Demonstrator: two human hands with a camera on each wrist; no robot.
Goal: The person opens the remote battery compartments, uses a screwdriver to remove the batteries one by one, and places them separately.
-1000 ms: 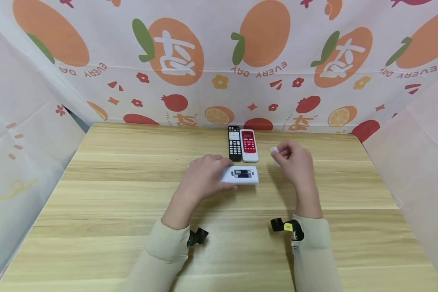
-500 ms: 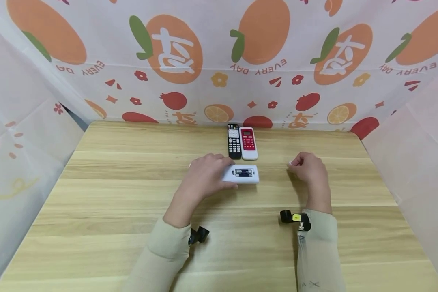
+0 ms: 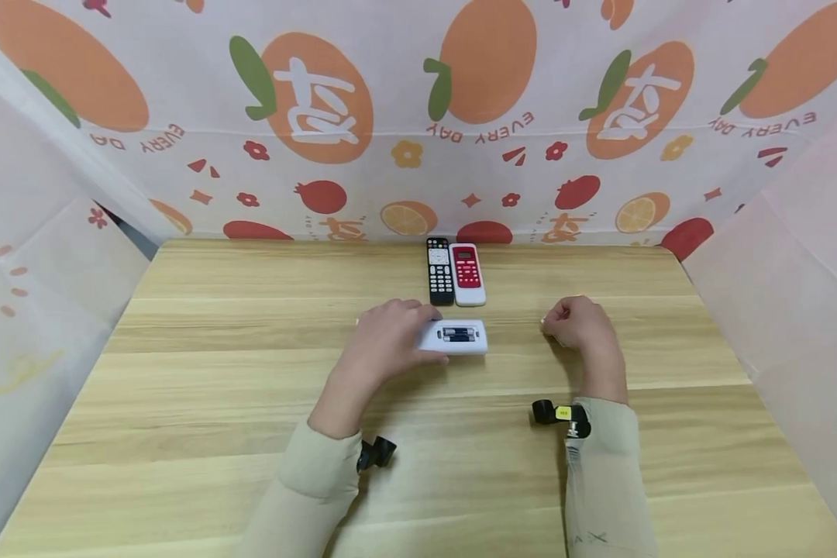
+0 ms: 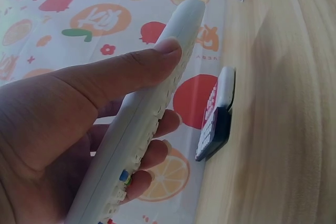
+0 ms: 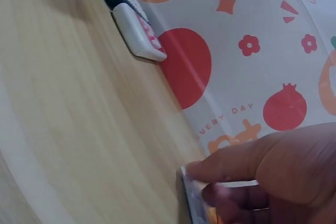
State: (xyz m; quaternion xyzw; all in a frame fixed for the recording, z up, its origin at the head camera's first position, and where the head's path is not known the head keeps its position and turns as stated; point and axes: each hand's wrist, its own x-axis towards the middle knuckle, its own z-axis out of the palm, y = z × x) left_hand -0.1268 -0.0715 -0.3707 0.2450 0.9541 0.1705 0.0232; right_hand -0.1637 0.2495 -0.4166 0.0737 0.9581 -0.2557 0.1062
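Presently in hand: one white plastic remote control (image 3: 453, 349), of long rounded bar form, held clear of the bench, back uppermost and buttons facing down. Contents of its open recess (image 3: 479, 335): two dark blue and silver cylindrical batteries (image 3: 458, 335), side by side, uncovered. Holder: bare left hand (image 3: 390, 333), grip closed around the body at the end away from the recess. Second item: one small, thin, pale flat piece (image 5: 193, 200), partly hidden; probably the battery cover. Holder: bare right hand (image 3: 582, 325), grip narrow, pinching the piece by its edge close to the bench, well apart from the white remote; whether the piece touches the wood cannot be told. Also present: one slim black remote with pale keys (image 3: 440, 271) and one white remote with a red face (image 3: 470, 294), lying beside each other, buttons up, near the far edge of the pale wood-grain bench (image 3: 216, 372). Step, as judged: back opened, cover off and being handled apart, batteries seated. Next move, as judged: calls for the white remote kept steady, back up, and the right grip freed of the piece before any battery is touched.
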